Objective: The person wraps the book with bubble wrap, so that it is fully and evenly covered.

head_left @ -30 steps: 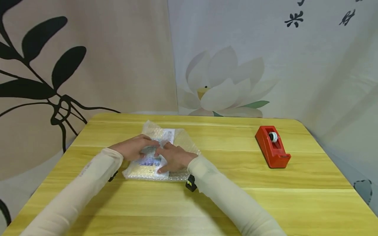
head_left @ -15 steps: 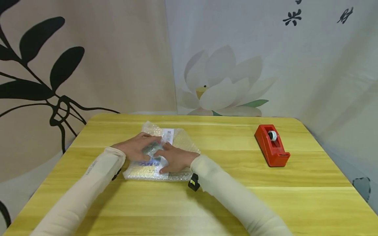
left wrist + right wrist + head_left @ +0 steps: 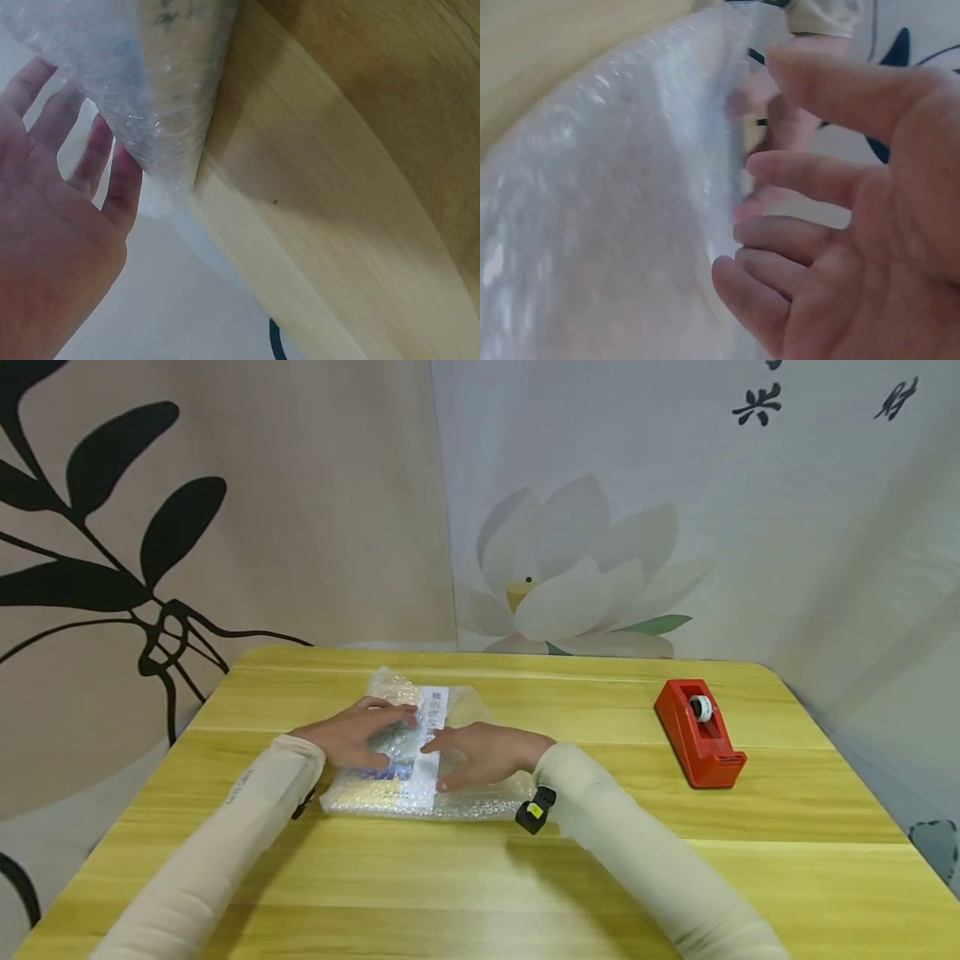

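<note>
While your left hand (image 3: 352, 737) lies over the left of the bubble wrap (image 3: 480, 806), fingers extended and grasping nothing, your right hand (image 3: 491, 753) is over its right, fingers relaxed, also gripping nothing. The wrap lies on the table (image 3: 450, 893), wider left to right. What matters, I judge, is that the printed item (image 3: 397, 742) inside, its white strip (image 3: 427, 768) running near to far, is nearer your left hand. That hand covers its left part; whether your right palm touches, I can't tell.
</note>
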Tool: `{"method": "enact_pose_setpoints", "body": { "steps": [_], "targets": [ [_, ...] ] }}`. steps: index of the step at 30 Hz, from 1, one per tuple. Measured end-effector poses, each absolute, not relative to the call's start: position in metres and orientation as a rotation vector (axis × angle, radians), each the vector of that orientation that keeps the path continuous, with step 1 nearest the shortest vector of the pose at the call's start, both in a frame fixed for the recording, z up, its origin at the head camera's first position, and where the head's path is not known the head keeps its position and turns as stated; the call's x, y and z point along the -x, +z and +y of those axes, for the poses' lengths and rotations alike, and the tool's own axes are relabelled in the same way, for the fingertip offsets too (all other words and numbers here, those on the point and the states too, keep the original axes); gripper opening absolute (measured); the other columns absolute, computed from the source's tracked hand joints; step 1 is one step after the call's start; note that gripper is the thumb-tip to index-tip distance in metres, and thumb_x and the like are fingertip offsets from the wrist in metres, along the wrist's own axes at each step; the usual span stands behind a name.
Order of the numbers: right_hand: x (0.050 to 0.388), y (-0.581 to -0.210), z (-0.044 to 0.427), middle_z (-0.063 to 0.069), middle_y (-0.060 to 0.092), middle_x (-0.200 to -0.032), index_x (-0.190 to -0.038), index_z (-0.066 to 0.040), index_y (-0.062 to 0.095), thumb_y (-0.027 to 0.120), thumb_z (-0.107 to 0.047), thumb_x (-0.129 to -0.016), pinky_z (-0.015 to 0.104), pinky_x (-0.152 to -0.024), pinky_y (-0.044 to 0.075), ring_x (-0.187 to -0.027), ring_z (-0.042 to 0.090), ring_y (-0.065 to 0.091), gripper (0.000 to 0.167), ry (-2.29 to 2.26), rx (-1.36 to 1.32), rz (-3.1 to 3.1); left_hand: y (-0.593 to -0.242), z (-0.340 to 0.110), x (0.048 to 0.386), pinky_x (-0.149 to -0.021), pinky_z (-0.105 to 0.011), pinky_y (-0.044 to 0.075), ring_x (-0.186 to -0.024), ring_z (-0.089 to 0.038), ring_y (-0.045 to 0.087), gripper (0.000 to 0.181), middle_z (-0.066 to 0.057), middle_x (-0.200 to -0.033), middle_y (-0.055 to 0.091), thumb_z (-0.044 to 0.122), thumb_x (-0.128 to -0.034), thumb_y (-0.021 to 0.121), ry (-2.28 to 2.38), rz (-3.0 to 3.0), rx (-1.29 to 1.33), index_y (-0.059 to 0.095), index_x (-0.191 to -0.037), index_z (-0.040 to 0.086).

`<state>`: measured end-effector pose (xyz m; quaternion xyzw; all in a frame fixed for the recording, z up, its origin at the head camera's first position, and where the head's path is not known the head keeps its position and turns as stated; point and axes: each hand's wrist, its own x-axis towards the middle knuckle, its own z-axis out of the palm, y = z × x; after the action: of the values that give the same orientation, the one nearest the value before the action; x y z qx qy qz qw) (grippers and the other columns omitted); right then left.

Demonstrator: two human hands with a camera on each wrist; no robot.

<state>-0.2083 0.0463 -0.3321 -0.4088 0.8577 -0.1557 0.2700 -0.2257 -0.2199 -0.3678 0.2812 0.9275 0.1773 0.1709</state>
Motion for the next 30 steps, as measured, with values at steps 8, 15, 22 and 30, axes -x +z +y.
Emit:
{"method": "enact_pose_setpoints", "body": {
  "steps": [8, 15, 22, 30],
  "targets": [
    [0.21, -0.332, 0.098, 0.014, 0.027, -0.166, -0.152, -0.013, 0.045, 0.065, -0.036, -0.098, 0.053, -0.126, 0.025, -0.156, 0.03, 0.023, 0.062, -0.535, 1.013, 2.36, -0.366, -0.218, 0.223, -0.111, -0.068, 0.035, -0.151, -0.037, 0.021, 0.062, -0.001, -0.168, 0.025, 0.014, -0.0865, 0.068, 0.522, 2.602, -0.779, 0.049, -0.144, 0.026],
    [0.209, -0.349, 0.14, 0.015, 0.057, -0.147, -0.143, -0.006, 0.054, 0.061, -0.027, -0.101, 0.046, -0.104, 0.053, -0.127, 0.033, 0.062, 0.048, -0.752, 0.957, 2.45, -0.362, -0.218, 0.221, -0.111, -0.068, 0.035, -0.152, -0.037, 0.018, 0.062, -0.001, -0.169, 0.022, 0.011, -0.0867, 0.067, 0.544, 2.578, -0.748, 0.048, -0.144, 0.026],
    [0.197, -0.358, 0.162, 0.019, 0.064, -0.133, -0.137, -0.001, 0.055, 0.062, -0.023, -0.1, 0.04, -0.088, 0.059, -0.103, 0.026, 0.071, 0.044, -0.877, 0.863, 2.567, -0.363, -0.219, 0.222, -0.114, -0.069, 0.029, -0.152, -0.038, 0.016, 0.063, -0.001, -0.169, 0.022, 0.011, -0.0854, 0.067, 0.552, 2.578, -0.744, 0.048, -0.143, 0.027],
    [0.182, -0.366, 0.166, 0.015, 0.069, -0.119, -0.137, -0.001, 0.052, 0.063, -0.029, -0.1, 0.032, -0.08, 0.057, -0.095, 0.017, 0.068, 0.049, -0.931, 0.716, 2.497, -0.366, -0.218, 0.222, -0.113, -0.072, 0.028, -0.151, -0.04, 0.018, 0.064, -0.001, -0.169, 0.024, 0.011, -0.0822, 0.069, 0.547, 2.598, -0.739, 0.05, -0.141, 0.028]
  ]
}}
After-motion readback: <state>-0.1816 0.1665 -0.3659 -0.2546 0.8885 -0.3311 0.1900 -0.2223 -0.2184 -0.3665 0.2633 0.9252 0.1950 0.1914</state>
